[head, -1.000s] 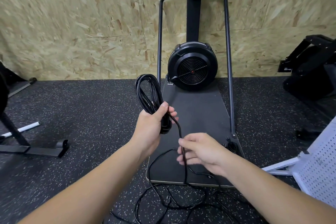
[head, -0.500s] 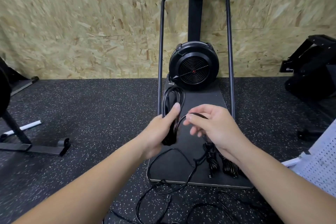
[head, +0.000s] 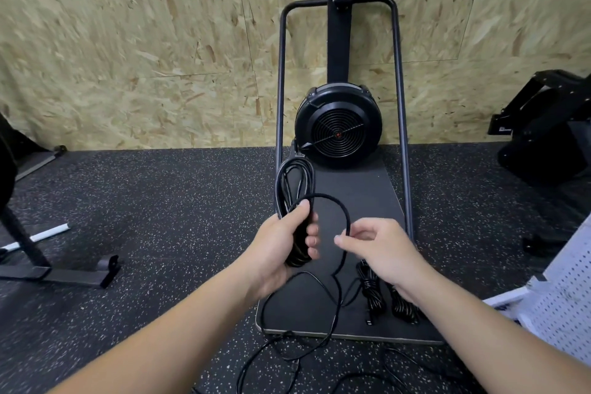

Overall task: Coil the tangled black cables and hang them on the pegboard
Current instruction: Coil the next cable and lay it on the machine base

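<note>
Coiled cable bundle [head: 295, 198]: black loops held upright in front of the person, the top of the loops at about 12 o'clock from the fist, the lower end sticking out under it.
Left hand [head: 281, 243]: fingers curled round the middle of the bundle, thumb laid up along the strands.
Free cable strand [head: 332, 198]: arcs from the top of the fist over toward 3 o'clock, then drops down past the right hand to the mat and floor.
Right hand [head: 372, 245]: just beside the left at 3 o'clock, thumb and forefinger pinching the strand, other fingers loosely bent.
Loose cable on floor [head: 287, 352]: thin black loops trailing at 6 o'clock, partly on the mat, partly on the speckled floor.
Two wound cable bundles [head: 388, 297]: lying side by side on the mat at 5 o'clock, partly hidden under the right wrist.
Black mat [head: 358, 189]: base platform of the exercise machine.
Fan housing [head: 338, 125]: round, at 12 o'clock, against the chipboard wall [head: 144, 41].
White pegboard [head: 563, 297]: tilted, at 4 o'clock by the frame edge.
</note>
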Action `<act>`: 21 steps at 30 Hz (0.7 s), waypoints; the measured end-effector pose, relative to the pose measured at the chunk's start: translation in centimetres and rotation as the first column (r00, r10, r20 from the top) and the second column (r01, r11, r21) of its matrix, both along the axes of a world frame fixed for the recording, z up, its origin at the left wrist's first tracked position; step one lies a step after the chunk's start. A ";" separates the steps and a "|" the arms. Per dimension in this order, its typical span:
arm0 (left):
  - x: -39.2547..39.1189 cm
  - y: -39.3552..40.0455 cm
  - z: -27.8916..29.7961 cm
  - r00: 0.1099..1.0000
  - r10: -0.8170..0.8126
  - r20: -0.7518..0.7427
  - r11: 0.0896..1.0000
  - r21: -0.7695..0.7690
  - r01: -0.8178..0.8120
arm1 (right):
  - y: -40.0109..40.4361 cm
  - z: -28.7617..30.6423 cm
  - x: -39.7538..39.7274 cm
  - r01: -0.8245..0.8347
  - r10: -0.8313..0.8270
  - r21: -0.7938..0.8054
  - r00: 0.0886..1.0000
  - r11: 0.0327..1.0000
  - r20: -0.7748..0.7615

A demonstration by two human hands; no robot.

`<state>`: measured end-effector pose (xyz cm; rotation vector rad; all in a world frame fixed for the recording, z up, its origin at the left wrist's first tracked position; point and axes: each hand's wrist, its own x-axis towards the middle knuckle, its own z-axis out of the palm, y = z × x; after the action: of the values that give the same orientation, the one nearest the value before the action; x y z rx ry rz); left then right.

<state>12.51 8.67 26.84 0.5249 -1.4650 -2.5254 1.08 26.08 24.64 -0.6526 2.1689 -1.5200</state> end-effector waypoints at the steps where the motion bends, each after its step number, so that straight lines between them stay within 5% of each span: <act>1: -0.1 -0.1 0.0 1.000 0.016 -0.002 1.000 -0.016 -0.016 | -0.1 0.2 -0.1 0.049 -0.049 -0.049 0.999 0.998 0.012; 7: 0.4 0.4 -0.3 0.999 0.004 0.041 0.895 -0.446 0.015 | -0.7 5.3 1.3 0.153 -0.117 -0.420 0.987 0.895 0.111; 12: 0.8 2.5 -1.0 0.995 -0.092 0.030 0.867 -0.490 0.095 | -1.0 6.5 1.8 0.099 -0.064 -0.322 0.991 0.942 0.117; 15: 0.9 2.9 -0.8 0.986 -0.165 -0.007 0.891 -0.429 0.146 | -0.2 6.7 1.4 0.095 -0.113 -0.104 0.976 0.990 -0.188; 17: 1.2 3.0 -0.6 0.974 -0.225 -0.001 0.862 -0.467 0.198 | 0.1 6.5 1.5 0.131 -0.085 0.053 0.852 0.990 -0.517; 21: 1.0 3.2 -1.1 0.977 -0.213 0.017 0.902 -0.381 0.203 | 0.1 5.7 1.4 0.159 -0.073 0.047 0.671 0.986 -0.738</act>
<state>13.53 11.92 25.69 0.2818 -2.0336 -2.2839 2.45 26.19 30.36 -1.2903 2.9045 -1.3036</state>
